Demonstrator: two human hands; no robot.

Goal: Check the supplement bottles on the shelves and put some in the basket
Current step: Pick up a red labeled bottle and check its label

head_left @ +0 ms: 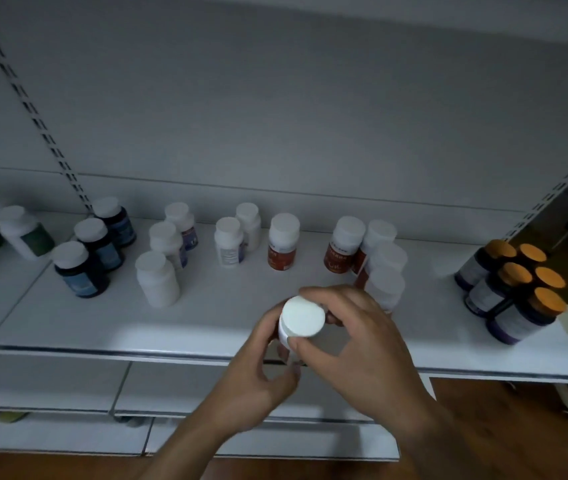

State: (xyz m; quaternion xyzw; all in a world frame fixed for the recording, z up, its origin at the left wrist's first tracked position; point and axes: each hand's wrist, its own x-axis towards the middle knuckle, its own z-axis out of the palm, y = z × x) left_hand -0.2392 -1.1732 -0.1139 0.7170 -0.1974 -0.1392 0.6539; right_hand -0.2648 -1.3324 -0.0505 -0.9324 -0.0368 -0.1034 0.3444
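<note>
Over the front edge of the white shelf (171,327), the white-capped bottle (302,317) is upright, its cap facing the camera, with the left hand (258,372) curled round its body, the right hand (362,337) pinching at the cap, and no basket in view.

White on white – the colour sat in labels and caps.
The nearest bottle (302,317) and the shelf (102,320) were white; rust-labelled bottles (281,258), dark blue bottles (83,278), green-labelled bottles (35,242) and purple-banded orange-capped bottles (514,322) broke it – the floor (535,438) was brown.
</note>
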